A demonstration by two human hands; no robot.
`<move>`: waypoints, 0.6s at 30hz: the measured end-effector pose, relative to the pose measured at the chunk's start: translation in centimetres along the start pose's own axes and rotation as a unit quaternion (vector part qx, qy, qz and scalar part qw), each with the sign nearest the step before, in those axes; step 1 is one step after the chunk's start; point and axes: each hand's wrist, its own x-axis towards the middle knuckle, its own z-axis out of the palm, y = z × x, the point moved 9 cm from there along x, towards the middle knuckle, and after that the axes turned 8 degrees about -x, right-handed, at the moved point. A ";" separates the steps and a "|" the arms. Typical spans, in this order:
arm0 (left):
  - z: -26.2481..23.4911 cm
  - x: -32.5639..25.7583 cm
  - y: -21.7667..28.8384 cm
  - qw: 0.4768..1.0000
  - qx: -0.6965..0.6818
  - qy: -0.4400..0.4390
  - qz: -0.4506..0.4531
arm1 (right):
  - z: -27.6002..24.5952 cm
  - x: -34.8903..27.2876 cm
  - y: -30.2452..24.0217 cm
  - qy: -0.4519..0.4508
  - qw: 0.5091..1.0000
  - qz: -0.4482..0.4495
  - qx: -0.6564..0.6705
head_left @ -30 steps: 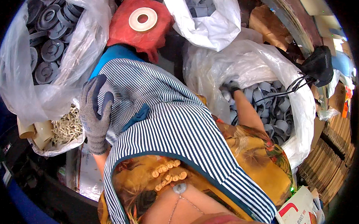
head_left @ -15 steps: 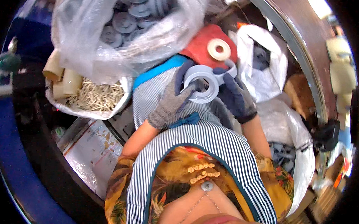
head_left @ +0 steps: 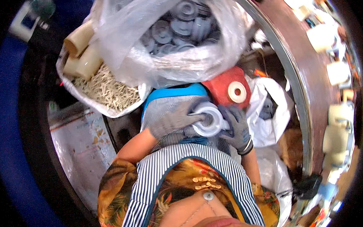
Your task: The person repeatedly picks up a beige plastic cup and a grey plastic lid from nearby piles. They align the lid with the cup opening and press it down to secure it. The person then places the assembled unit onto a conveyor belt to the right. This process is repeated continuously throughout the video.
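Observation:
Over my lap, a grey plastic flanged ring [head_left: 218,118] is held between my two gloved hands. My left hand [head_left: 175,116] closes on its left rim, the thumb reaching toward the central hole. At the ring's right edge, the bent fingers of my right hand [head_left: 237,129] press together. A small pale part shows between those fingers and the ring; blur hides its shape and whether it is joined to the ring. Just beyond, a cream ring [head_left: 237,92] lies on a red cloth-like piece [head_left: 219,85].
A large clear plastic bag [head_left: 125,57] of grey flanged parts stands ahead. Left of it, a white sack [head_left: 84,98] holds short pale sticks and tan tubes [head_left: 90,62]. At right are a white bag [head_left: 280,117] with dark pieces and a curved metal edge [head_left: 289,57].
The view has shifted, so the bags sit lower and further right. My right hand has turned inward against the ring; the smaller looped grey part it held is now mostly hidden.

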 end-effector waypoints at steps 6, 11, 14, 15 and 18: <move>-5.6 -3.8 1.3 0.970 -0.166 0.177 -0.005 | 6.0 -2.6 19.7 0.131 0.897 0.306 0.290; -11.2 -10.5 -3.1 0.923 0.107 0.370 0.023 | 9.1 -2.1 27.8 0.224 0.949 0.177 0.132; -13.1 -16.2 -5.4 0.901 0.012 0.433 0.008 | 9.5 -1.1 26.0 0.104 0.971 0.209 0.054; -13.6 -18.0 -6.0 0.890 0.013 0.455 -0.011 | 8.3 -0.6 21.6 0.096 0.963 0.247 0.046; -13.5 -19.3 -7.1 0.871 0.012 0.491 -0.019 | 6.5 -0.3 21.5 0.139 0.974 0.180 0.016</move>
